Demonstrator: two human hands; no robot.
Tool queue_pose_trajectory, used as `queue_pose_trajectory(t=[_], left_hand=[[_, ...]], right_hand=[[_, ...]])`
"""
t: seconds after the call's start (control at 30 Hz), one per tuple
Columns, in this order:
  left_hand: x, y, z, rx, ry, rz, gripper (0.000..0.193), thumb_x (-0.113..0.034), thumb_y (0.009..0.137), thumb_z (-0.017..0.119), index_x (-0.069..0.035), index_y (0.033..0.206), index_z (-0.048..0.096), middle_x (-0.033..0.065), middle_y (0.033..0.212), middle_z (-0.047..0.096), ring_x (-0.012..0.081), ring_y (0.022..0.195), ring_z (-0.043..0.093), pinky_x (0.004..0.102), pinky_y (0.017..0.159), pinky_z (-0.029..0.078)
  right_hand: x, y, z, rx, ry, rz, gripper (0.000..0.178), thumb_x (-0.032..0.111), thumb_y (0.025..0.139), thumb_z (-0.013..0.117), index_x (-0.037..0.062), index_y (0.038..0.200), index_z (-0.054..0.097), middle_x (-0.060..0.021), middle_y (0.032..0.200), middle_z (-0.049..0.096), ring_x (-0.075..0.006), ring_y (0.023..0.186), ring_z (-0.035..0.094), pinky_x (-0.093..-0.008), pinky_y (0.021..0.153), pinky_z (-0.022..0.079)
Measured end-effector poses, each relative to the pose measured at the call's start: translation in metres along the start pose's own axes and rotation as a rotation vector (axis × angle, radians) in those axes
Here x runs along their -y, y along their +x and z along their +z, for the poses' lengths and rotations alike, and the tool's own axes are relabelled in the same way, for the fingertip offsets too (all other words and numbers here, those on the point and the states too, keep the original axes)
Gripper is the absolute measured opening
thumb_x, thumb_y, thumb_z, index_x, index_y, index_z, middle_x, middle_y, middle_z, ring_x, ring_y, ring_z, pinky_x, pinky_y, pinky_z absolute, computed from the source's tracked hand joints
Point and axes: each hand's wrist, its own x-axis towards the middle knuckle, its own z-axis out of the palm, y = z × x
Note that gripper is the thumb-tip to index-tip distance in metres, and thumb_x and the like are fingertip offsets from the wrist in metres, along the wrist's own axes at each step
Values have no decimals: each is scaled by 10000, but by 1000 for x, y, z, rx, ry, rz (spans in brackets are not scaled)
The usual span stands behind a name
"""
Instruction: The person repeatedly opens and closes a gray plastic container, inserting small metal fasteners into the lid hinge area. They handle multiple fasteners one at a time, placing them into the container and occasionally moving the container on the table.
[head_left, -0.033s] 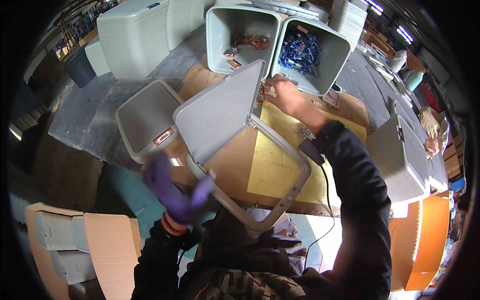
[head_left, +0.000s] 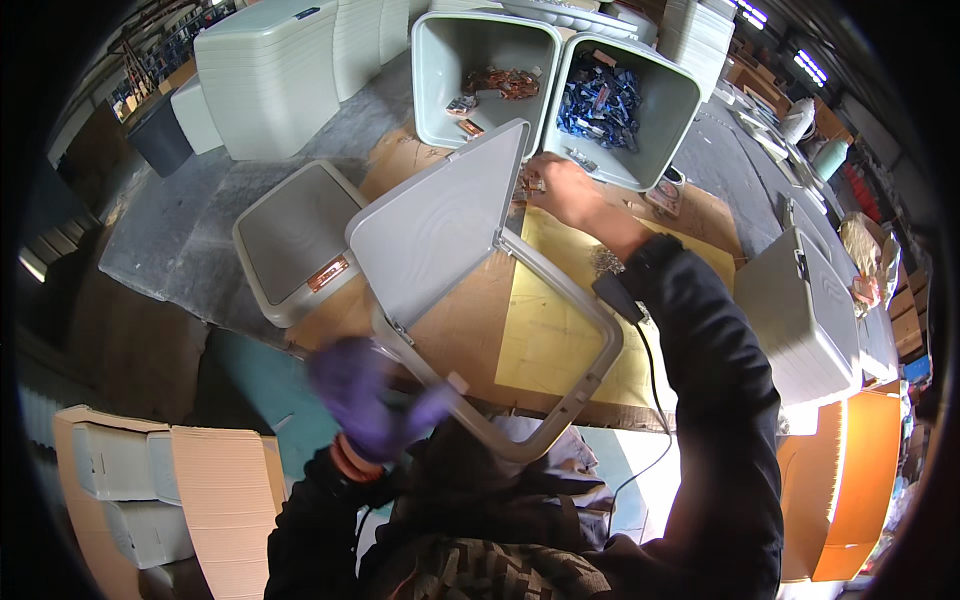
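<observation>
My left hand (head_left: 375,400), in a purple glove, is smeared by motion beside the left rail of a grey lid frame (head_left: 560,283). Its fingers cannot be read clearly. A hinged grey flap (head_left: 440,225) stands raised from that frame. Beyond the flap's right edge, my bare right hand (head_left: 565,190) has its fingers bent together at a few small copper-coloured pieces (head_left: 523,187). What is pinched in it is partly hidden. Another grey lid (head_left: 300,235), shut flat with a copper-coloured label (head_left: 328,273) on its rim, lies to the left.
Two pale bins tipped toward me hold copper-coloured pieces (head_left: 505,84) and blue packets (head_left: 602,105). A black corded tool (head_left: 618,298) lies by small metal parts (head_left: 605,262) on yellow sheeting (head_left: 545,330). Stacked pale bins (head_left: 265,85) stand far left, a lidded bin (head_left: 800,310) at right.
My gloved left hand has shifted slightly right and down along the frame's left side. My right hand has barely moved at the copper-coloured pieces.
</observation>
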Motion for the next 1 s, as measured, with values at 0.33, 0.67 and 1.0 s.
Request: queue_pose_trajectory(t=[0.33,0.67,1.0], left_hand=[[-63,-12,34,656,-93,182,522,-468,846,732,-76,1185,677,83,1165,592,297,1056,567,438,928,465],[-12,-9,11,615,-64,130,461,-270,776,803,-58,1175,712,149,1255,626,378,1179,564,512,1090,416],[6,-13,17,526,-126,12,849,-371,740,841,33,1419,530,229,1504,468,413,1398,440,508,1167,358]], right_hand=[[-1,23,4,325,1,-93,413,208,750,790,10,1108,729,-249,1102,686,-387,1066,682,-467,940,550],[-14,-26,-24,-85,194,129,171,181,776,757,26,848,770,-169,924,723,-319,836,710,-406,774,567],[120,-194,-46,-24,1256,447,323,-46,905,727,-28,1224,678,-101,967,762,-114,829,700,-253,780,582]])
